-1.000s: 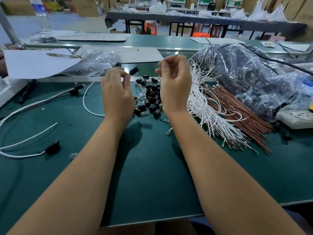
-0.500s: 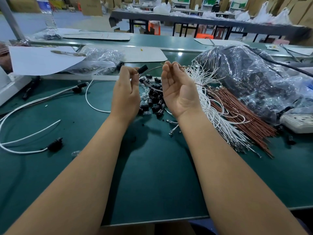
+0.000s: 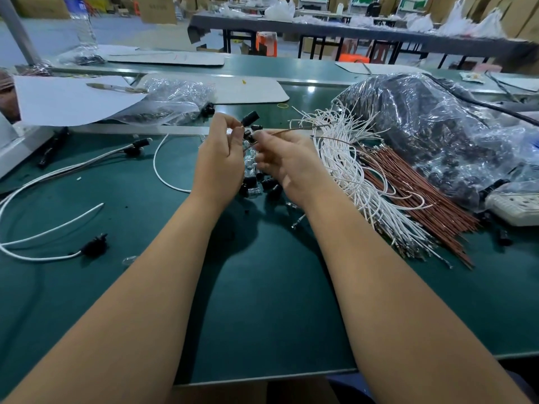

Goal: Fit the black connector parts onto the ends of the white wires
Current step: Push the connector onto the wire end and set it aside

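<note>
My left hand [image 3: 220,158] pinches a black connector part [image 3: 250,118] at its fingertips, above the green table. A white wire [image 3: 163,167] loops from under that hand to the left. My right hand [image 3: 287,164] pinches a thin brownish wire [image 3: 294,130] whose near end points toward the connector. Between and below the hands lies a pile of loose black connector parts [image 3: 262,183]. A bundle of white wires [image 3: 353,176] lies just right of my right hand.
Brown wires [image 3: 417,199] lie beside the white bundle. A large plastic bag of dark parts [image 3: 431,132] sits at the right, a power strip [image 3: 516,204] beyond it. Finished white wires with black connectors [image 3: 93,247] lie at the left. White paper [image 3: 67,103] and a smaller bag [image 3: 172,100] lie behind.
My right hand has turned from palm-up to gripping the thin wire and dropped closer to my left hand. The connector stays pinched in my left hand.
</note>
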